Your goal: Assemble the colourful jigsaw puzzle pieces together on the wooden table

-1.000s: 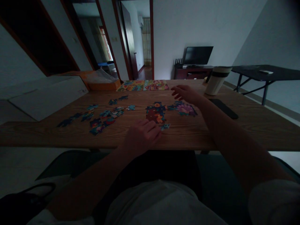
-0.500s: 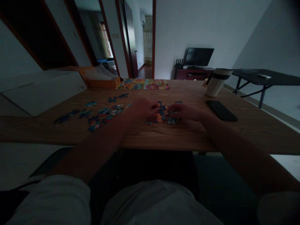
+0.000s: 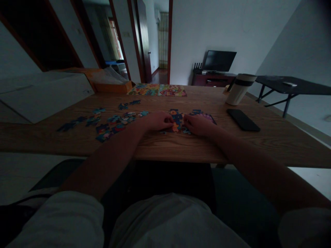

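A partly joined jigsaw puzzle (image 3: 177,119), dark blue with orange figures, lies flat on the wooden table between my two hands. My left hand (image 3: 161,121) is closed at its left side, curled fingertips against the pieces. From the right, my right hand (image 3: 197,124) has its bent fingers pressed together on the puzzle's edge, covering part of it. Purple and blue pieces (image 3: 208,116) show just beyond the right hand. Whether either hand pinches a separate piece is hidden. Loose puzzle pieces (image 3: 116,122) are spread left of my left forearm.
A colourful picture sheet (image 3: 160,90) lies at the table's far side, beside an orange box (image 3: 113,86) with clear plastic. A white box (image 3: 49,94) stands at left. To the right are a black phone (image 3: 243,120) and a pale tumbler (image 3: 240,90).
Both hands have lowered and settled at the puzzle's sides. More of its upper part and the purple pieces beyond the right hand now show. The camera view has shifted slightly.
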